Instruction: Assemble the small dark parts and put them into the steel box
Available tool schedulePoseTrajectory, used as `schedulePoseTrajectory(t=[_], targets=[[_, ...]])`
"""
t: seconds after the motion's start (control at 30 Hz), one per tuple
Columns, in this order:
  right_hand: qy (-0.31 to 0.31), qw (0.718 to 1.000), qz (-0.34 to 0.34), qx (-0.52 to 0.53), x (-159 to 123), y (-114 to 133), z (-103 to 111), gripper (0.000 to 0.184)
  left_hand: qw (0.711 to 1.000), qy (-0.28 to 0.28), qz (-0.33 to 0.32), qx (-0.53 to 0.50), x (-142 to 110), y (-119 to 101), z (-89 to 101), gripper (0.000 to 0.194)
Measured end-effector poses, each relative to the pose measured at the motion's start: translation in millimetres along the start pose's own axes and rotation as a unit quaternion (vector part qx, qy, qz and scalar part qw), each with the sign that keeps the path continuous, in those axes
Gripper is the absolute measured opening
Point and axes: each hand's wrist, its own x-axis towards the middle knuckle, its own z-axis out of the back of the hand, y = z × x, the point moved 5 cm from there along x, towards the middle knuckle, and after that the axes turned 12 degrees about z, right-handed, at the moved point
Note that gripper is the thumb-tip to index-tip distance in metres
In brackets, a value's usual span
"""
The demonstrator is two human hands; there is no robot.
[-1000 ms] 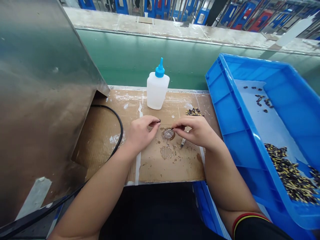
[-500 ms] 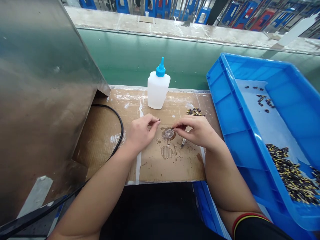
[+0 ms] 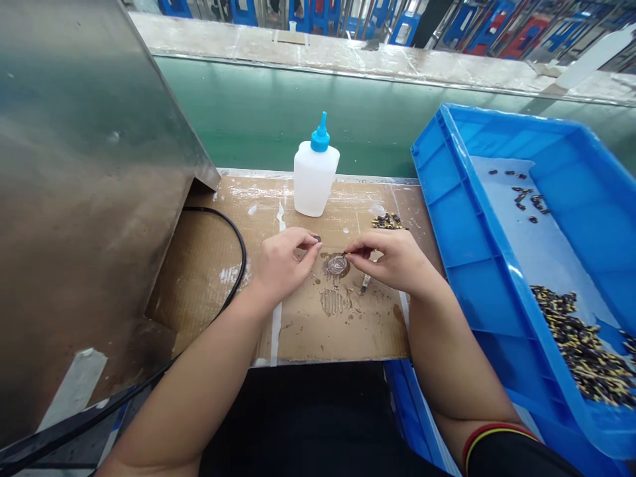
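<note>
Left hand [image 3: 284, 266]: fingers closed on small dark part [image 3: 317, 238]. Right hand [image 3: 392, 262]: fingers closed on second dark part [image 3: 343, 255], just above clear disc [image 3: 336, 265].

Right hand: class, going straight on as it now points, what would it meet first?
Probably the clear round disc, just ahead of the right hand; depth is unclear, so it might pass over and meet the left hand.

I've got the left hand [image 3: 285, 265] and right hand [image 3: 392, 262] pinching tiny dark pieces [image 3: 317, 238] either side of a clear disc [image 3: 336, 265].
</note>
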Motion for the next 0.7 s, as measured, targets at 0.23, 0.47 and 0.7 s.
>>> schedulePoseTrajectory(t=[0.23,0.47,0.7], targets=[[-0.002,1.0,0.004,-0.002,-1.2,-1.2,1.0,0.008,1.0,-0.008,-0.007,-0.007,0.2,-0.6,0.5,0.007],[0.0,1.0,0.007,-0.008,-1.5,-2.5,0.2,0.009,1.0,-0.005,0.002,-0.024,0.8,-1.4,0.9,0.007],[-0.1,0.994,-0.043,-0.018,-4.4,-8.4,9.0,0.005,0.932,0.074,0.233,-0.268,-0.1,13.8,-7.6,0.016]])
